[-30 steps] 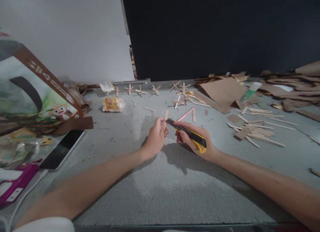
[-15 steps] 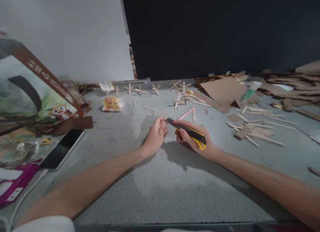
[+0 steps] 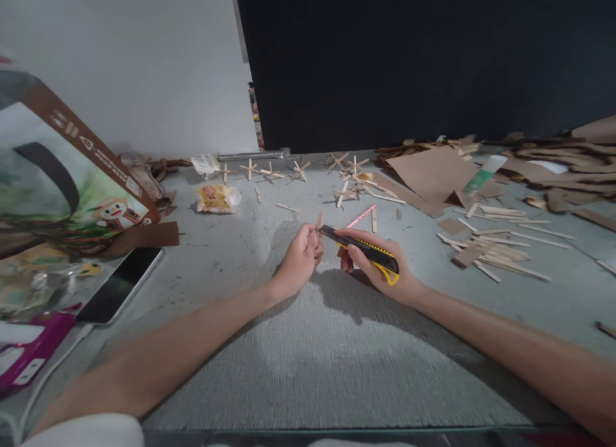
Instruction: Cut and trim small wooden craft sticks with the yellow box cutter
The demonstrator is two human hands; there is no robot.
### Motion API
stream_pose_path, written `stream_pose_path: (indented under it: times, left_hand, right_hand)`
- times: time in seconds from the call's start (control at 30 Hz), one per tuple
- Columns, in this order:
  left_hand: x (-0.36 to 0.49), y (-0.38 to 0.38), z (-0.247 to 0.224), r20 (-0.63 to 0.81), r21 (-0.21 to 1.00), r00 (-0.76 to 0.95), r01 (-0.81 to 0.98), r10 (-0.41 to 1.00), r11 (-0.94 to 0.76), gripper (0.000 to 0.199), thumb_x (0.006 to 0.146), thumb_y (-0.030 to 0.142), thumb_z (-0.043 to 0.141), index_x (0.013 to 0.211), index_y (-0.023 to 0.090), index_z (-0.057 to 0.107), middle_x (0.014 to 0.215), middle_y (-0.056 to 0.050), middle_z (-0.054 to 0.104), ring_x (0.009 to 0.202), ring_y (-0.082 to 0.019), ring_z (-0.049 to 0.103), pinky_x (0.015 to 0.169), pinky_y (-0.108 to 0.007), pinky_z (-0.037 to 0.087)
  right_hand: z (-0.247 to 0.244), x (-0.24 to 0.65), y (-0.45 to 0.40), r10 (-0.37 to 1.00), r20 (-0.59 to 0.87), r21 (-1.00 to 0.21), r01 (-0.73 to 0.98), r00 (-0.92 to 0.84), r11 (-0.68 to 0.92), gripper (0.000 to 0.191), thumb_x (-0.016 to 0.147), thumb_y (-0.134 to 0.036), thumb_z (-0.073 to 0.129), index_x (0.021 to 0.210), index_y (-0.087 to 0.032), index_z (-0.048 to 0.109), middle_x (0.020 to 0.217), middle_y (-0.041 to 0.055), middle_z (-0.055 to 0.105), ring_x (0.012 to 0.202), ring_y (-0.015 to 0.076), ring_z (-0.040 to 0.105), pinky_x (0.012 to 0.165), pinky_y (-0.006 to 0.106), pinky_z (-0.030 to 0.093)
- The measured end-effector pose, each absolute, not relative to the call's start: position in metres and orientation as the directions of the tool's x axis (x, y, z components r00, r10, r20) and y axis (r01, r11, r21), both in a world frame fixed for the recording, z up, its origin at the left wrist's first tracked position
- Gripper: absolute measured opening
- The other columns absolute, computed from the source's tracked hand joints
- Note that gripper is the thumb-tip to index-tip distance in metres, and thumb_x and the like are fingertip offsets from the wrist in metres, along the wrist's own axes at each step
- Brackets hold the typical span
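Note:
My left hand (image 3: 299,258) pinches a short wooden craft stick (image 3: 319,220), whose end points up above the fingers. Wrapped round a black and yellow utility knife (image 3: 369,252), my right hand (image 3: 392,274) keeps its tip right beside the stick. Whether the blade touches the wood is too small to tell. Just past the knife lie a pink patterned straw-like stick (image 3: 360,215) and a loose craft stick (image 3: 374,220). Several star-shaped crossed sticks (image 3: 299,170) stand along the back of the table.
Loose sticks (image 3: 505,254), brown cardboard (image 3: 428,174) and a glue stick (image 3: 485,174) lie to the right. On the left are a phone (image 3: 122,285), a purple device (image 3: 41,351) with a white cable, a printed bag (image 3: 72,171) and a yellow packet (image 3: 217,199).
Both hands stay almost in place, the left still pinching the stick. The knife's handle has shifted very slightly to the right; otherwise only the view moves a little.

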State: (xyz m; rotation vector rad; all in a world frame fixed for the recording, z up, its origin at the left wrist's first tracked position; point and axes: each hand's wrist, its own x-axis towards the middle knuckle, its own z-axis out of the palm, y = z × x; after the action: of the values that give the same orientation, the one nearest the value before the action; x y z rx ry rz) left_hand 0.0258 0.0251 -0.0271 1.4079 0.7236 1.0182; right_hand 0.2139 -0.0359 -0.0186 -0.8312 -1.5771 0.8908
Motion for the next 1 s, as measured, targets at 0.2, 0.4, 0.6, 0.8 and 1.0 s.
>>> stream_pose_path:
  times: [0.2, 0.4, 0.6, 0.8, 1.0]
  left_hand:
    - [0.028, 0.024, -0.028, 0.171, 0.985, 0.424, -0.108, 0.889, -0.138, 0.047, 0.102, 0.069, 0.046, 0.094, 0.023, 0.043, 0.065, 0.009, 0.035, 0.052, -0.009, 0.029, 0.052, -0.025, 0.026]
    - [0.027, 0.016, -0.021, 0.246, 0.948, 0.328, 0.116, 0.912, -0.298, 0.020, 0.108, 0.043, 0.045, 0.103, 0.024, 0.043, 0.068, 0.006, 0.049, 0.059, -0.013, 0.046, 0.060, -0.027, 0.034]
    - [0.023, 0.014, -0.018, 0.253, 0.882, 0.342, 0.303, 0.905, -0.361, 0.005, 0.106, 0.026, 0.043, 0.102, 0.024, 0.045, 0.067, 0.005, 0.052, 0.056, -0.013, 0.046, 0.059, -0.028, 0.030]
    - [0.023, 0.017, -0.019, 0.280, 0.878, 0.382, 0.269, 0.881, -0.396, 0.010, 0.108, 0.030, 0.039, 0.104, 0.024, 0.046, 0.065, 0.006, 0.052, 0.057, -0.014, 0.048, 0.060, -0.027, 0.031]
    - [0.023, 0.020, -0.021, 0.288, 0.930, 0.404, 0.098, 0.868, -0.354, 0.025, 0.109, 0.048, 0.040, 0.102, 0.024, 0.044, 0.065, 0.007, 0.048, 0.056, -0.012, 0.044, 0.057, -0.026, 0.034]
  right_hand:
    - [-0.017, 0.214, -0.036, 0.873, 0.463, -0.877, 0.059, -0.156, 0.476, 0.035, 0.104, -0.042, 0.063, 0.130, -0.019, 0.070, 0.080, 0.0034, 0.073, 0.070, 0.0144, 0.068, 0.068, 0.029, 0.059]
    - [-0.012, 0.211, -0.038, 0.847, 0.505, -0.832, 0.166, -0.166, 0.529, 0.033, 0.105, -0.041, 0.061, 0.126, -0.018, 0.071, 0.078, 0.0037, 0.072, 0.067, 0.0141, 0.068, 0.065, 0.028, 0.059]
    - [-0.012, 0.213, -0.038, 0.810, 0.551, -0.771, 0.250, -0.200, 0.586, 0.031, 0.105, -0.039, 0.059, 0.125, -0.019, 0.073, 0.075, 0.0024, 0.071, 0.063, 0.0129, 0.067, 0.063, 0.026, 0.057]
    - [-0.014, 0.216, -0.039, 0.835, 0.520, -0.810, 0.206, -0.181, 0.549, 0.030, 0.105, -0.039, 0.060, 0.125, -0.019, 0.072, 0.077, 0.0030, 0.072, 0.063, 0.0131, 0.067, 0.063, 0.026, 0.058]
    - [-0.016, 0.216, -0.039, 0.859, 0.485, -0.864, 0.066, -0.162, 0.500, 0.032, 0.105, -0.040, 0.062, 0.128, -0.019, 0.070, 0.081, 0.0039, 0.073, 0.069, 0.0150, 0.068, 0.067, 0.030, 0.059]
